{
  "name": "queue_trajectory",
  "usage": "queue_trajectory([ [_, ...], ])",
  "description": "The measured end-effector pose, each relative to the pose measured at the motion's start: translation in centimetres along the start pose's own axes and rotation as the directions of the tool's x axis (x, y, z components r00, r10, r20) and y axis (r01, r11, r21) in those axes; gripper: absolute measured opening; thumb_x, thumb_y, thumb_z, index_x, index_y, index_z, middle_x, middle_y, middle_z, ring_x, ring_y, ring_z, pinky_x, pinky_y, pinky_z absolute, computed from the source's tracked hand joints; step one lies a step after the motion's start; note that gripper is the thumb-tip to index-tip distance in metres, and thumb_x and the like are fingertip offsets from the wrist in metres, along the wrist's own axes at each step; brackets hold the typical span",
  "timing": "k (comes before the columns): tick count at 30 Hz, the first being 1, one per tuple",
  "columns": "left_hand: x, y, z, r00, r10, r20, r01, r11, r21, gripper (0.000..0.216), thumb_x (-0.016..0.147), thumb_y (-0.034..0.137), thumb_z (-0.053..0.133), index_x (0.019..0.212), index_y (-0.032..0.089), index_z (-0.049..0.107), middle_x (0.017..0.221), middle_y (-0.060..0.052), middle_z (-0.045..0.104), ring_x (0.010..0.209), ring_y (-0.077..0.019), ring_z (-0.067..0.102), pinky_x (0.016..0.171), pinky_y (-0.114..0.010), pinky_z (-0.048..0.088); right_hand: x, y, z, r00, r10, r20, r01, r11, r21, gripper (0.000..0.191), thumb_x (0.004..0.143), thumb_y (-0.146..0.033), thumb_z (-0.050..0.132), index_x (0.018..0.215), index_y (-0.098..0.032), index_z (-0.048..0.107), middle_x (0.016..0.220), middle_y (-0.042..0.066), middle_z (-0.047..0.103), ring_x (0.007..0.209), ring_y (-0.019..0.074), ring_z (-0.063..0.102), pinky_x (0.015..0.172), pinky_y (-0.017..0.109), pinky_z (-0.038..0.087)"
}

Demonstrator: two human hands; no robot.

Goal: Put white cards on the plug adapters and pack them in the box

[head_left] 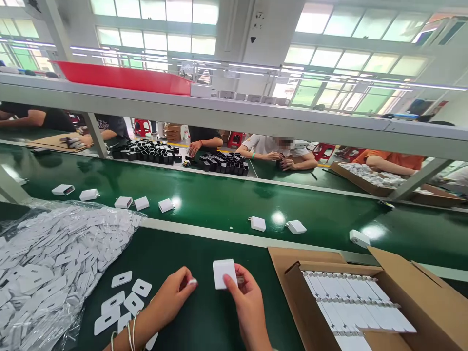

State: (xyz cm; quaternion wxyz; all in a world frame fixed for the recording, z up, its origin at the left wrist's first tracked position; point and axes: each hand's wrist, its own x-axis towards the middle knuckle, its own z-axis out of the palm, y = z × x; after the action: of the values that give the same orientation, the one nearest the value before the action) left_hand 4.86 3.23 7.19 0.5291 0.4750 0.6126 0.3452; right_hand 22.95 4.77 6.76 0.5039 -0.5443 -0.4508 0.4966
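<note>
My right hand (248,302) grips a white charger (224,274) between thumb and fingers, its flat side facing me, above the green bench. To its left, my left hand (173,295) is pinched closed, and a small white bit shows at the fingertips; I cannot make out what it is. Beside my left wrist lie several loose white slotted plates (134,303). A large heap of the same plates (62,258) fills a clear plastic bag at the left. On the right, an open cardboard box (292,282) holds rows of white chargers (351,292).
Beyond the bench, a green conveyor belt (212,204) carries several white chargers (258,224), spaced apart. An overhead shelf (234,109) with a red tray (124,78) crosses the view. Across the belt, co-workers' hands handle parts near piles of black housings (226,163).
</note>
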Motion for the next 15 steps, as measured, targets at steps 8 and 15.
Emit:
queue_trajectory([
  [8,0.9,-0.1,5.6,0.972,-0.189,0.138,0.231,0.672,-0.703,0.026,0.097,0.034,0.029,0.097,0.015,0.047,0.109,-0.019,0.069,0.094,-0.0252,0.07,0.084,-0.041,0.053,-5.0,3.7,0.5,0.987,-0.122,-0.107,0.091,0.962,-0.259,0.037,0.076,-0.05,0.062,0.099,-0.02,0.061,0.092,0.007,0.071,0.079,0.0221,0.067,0.07,0.03,0.053],
  [15,0.4,-0.6,6.3,0.962,-0.164,0.217,0.271,0.554,-0.787,0.049,0.1,0.039,0.022,0.104,0.007,0.059,0.104,-0.019,0.071,0.094,-0.025,0.068,0.081,-0.036,0.053,-4.4,5.0,-1.1,0.973,-0.229,-0.039,0.18,0.849,-0.496,0.039,0.081,-0.048,0.059,0.111,-0.023,0.063,0.104,0.007,0.07,0.093,0.0222,0.066,0.077,0.028,0.054],
])
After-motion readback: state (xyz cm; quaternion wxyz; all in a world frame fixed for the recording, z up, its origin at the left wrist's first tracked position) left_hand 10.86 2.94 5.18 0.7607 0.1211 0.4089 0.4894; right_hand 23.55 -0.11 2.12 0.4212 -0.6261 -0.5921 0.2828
